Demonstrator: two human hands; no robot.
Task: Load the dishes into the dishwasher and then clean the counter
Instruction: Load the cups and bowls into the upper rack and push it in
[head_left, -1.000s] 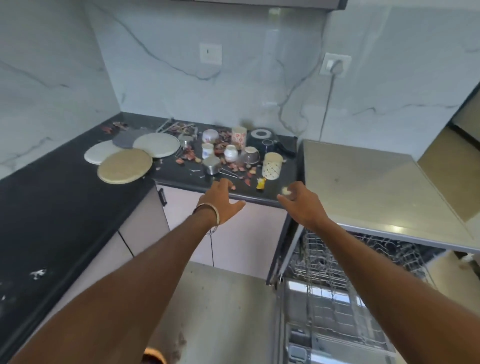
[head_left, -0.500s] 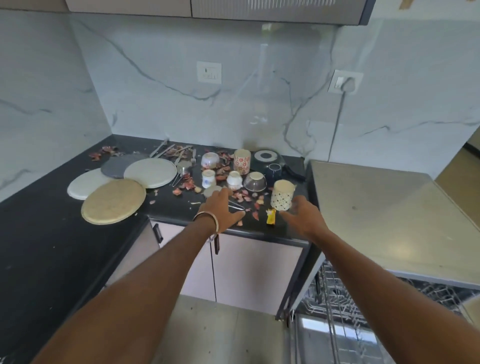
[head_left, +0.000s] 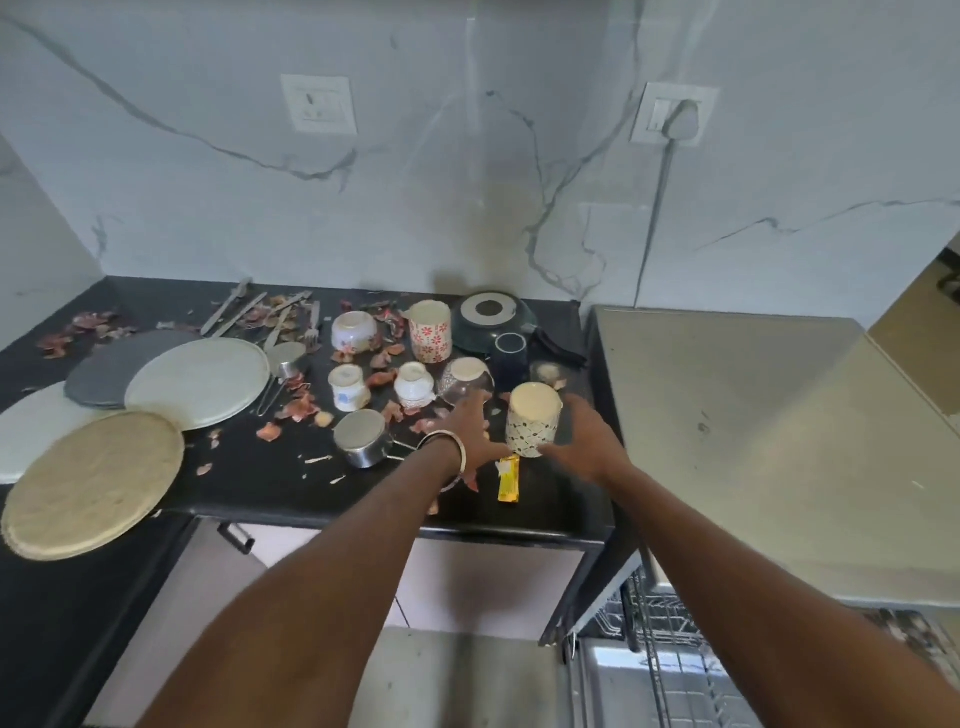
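A cream patterned cup (head_left: 533, 422) stands upside down on the black counter (head_left: 270, 480) near its right end. My right hand (head_left: 584, 441) curls round the cup's right side, thumb at its base. My left hand (head_left: 475, 434) reaches with straight fingers to the cup's left, beside an upturned glass bowl (head_left: 464, 378). Behind stand a floral mug (head_left: 430, 332), a dark blue cup (head_left: 511, 353), a dark pan (head_left: 491, 318) and small white cups (head_left: 348, 387). A steel cup (head_left: 361, 439) lies left of my wrist. The dishwasher rack (head_left: 670, 644) shows at lower right.
Several round plates (head_left: 200, 382) lie at the left, a wooden one (head_left: 93, 483) overhanging the counter edge. Cutlery (head_left: 260, 312) and reddish peels (head_left: 301, 408) are scattered about. A yellow wrapper (head_left: 509, 478) lies by the front edge. The steel dishwasher top (head_left: 753, 441) adjoins on the right.
Both hands have moved forward over the counter. My right hand has reached the patterned cup and curled round it; my left hand has come alongside it. The view has moved closer.
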